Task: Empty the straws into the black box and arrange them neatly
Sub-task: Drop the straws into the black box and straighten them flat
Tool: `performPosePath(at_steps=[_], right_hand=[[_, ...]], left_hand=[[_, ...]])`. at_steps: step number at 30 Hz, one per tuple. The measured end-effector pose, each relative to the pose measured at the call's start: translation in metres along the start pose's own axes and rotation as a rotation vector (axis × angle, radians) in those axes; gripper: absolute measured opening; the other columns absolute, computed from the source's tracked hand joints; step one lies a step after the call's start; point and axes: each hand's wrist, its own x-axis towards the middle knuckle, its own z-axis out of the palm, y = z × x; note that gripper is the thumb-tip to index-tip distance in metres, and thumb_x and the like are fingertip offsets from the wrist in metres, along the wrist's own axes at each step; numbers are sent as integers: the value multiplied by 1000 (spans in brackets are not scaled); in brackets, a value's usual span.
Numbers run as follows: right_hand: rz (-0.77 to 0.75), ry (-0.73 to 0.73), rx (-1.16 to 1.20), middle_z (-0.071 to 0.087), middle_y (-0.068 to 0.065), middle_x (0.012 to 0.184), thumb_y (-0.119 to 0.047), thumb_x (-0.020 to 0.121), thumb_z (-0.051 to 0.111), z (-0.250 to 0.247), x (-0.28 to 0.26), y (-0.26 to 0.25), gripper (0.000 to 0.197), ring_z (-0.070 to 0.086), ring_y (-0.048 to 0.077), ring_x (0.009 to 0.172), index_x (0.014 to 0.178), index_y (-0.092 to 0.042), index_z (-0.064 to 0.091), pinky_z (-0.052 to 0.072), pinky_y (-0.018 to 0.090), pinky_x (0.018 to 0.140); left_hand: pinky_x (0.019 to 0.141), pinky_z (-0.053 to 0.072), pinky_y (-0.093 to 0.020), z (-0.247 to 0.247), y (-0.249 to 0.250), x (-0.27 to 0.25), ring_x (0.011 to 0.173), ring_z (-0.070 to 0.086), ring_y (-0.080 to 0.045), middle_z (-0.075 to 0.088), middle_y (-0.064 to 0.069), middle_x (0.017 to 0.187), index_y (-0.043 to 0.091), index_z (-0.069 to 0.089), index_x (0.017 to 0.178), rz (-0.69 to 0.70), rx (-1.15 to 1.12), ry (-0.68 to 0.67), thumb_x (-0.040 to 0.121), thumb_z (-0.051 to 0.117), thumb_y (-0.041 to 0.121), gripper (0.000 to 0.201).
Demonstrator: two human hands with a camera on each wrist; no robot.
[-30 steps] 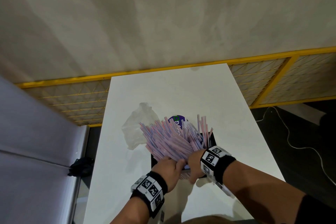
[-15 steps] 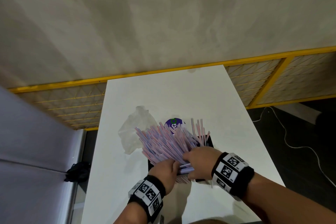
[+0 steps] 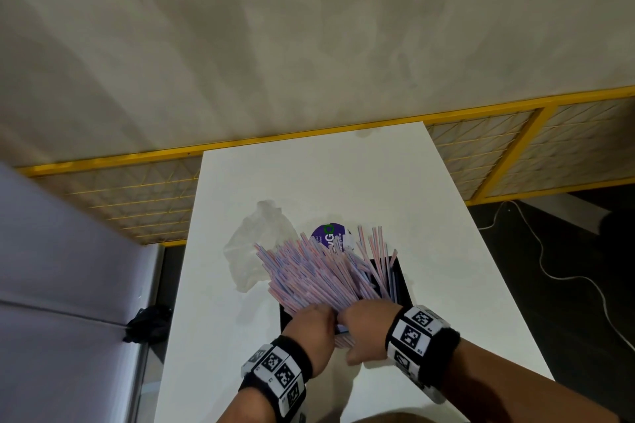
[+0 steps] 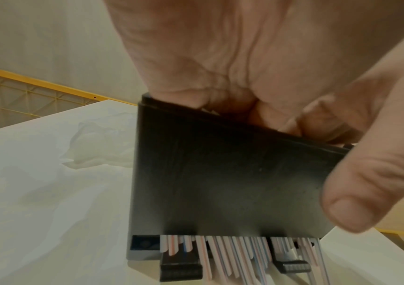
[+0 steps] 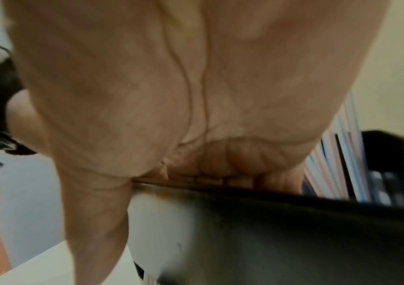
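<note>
A thick bundle of pink-and-blue striped straws point(image 3: 316, 273) leans to the far left out of the black box point(image 3: 400, 280) on the white table point(image 3: 309, 182). Both hands sit at the bundle's near end. My left hand point(image 3: 311, 328) curls its fingers over the box's near wall point(image 4: 220, 173) into the straws, with the thumb point(image 4: 364, 192) outside the wall. My right hand point(image 3: 369, 321) also curls down into the box point(image 5: 281, 231) beside straws point(image 5: 337, 154). The wall hides both sets of fingertips. Straw tips point(image 4: 232, 250) poke out under the near wall.
A crumpled clear plastic bag point(image 3: 254, 251) lies on the table left of the box. A round purple label point(image 3: 330, 235) shows behind the straws. A yellow-framed mesh fence point(image 3: 515, 154) runs past the table's far end. A white cable point(image 3: 567, 271) trails on the dark floor at right.
Both hands have stayed at the near end of the bundle. The right hand slid a little over the straws and back toward me; the straws lie slightly closer together.
</note>
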Motion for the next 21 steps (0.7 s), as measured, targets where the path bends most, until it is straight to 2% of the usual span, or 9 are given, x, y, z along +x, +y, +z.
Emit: performPosePath(at_steps=[4,7,9,11,13,15,17,19,21], right_hand=[[21,-68,20,56,-2,79,-43,76,76,3,10,2,40,59,22,74,102,-18,60,49,31,63],[37,-85,-4,56,-2,76,-46,77,75,2,14,3,40,57,22,69,100,-17,61,43,28,56],[53,-102,-18,61,2,81,-48,78,74,0,16,3,42,59,23,69,103,-15,63,42,27,54],[73,-131,-19,64,5,85,-49,78,74,-1,17,3,43,59,23,70,102,-14,64,43,27,55],[85,-152,-33,61,4,80,-51,79,73,-1,18,3,42,57,22,67,96,-14,64,43,28,56],[95,-163,-54,58,3,78,-53,80,72,-2,18,2,43,56,23,68,92,-14,60,42,27,56],[108,-177,-66,57,2,77,-55,81,72,-1,19,0,44,56,22,68,93,-15,57,41,27,56],[99,-180,-61,59,2,82,-56,81,72,0,20,-1,47,56,21,70,99,-14,60,42,28,57],[78,-172,-53,63,5,92,-55,81,72,2,21,-2,52,60,24,79,108,-12,62,47,31,63]], left_hand=[[86,56,-38,0,3,-4,98,62,-27,59,-4,101,21,56,97,-21,-81,-5,100,38,19,18],[83,52,-35,1,0,-6,92,62,-25,61,-3,98,21,55,95,-7,-47,33,104,37,24,20],[85,51,-35,0,-4,-9,92,61,-21,63,-1,101,22,60,101,31,0,75,104,38,28,24],[90,48,-33,-3,-7,-15,99,59,-17,64,2,108,27,65,112,75,81,116,104,38,32,28],[91,45,-30,-6,-12,-20,104,57,-15,63,5,112,31,66,118,105,104,145,105,38,34,31],[86,43,-29,-6,-16,-24,101,58,-18,63,2,107,26,66,109,105,133,146,105,37,34,31],[85,44,-32,-4,-16,-26,98,59,-22,64,-2,106,20,64,103,98,181,127,106,35,33,32],[91,46,-35,0,-16,-28,101,59,-22,66,-3,111,18,64,108,90,187,109,106,33,31,34],[93,45,-37,3,-14,-29,103,58,-24,65,-5,113,16,63,109,88,194,98,107,33,29,33]])
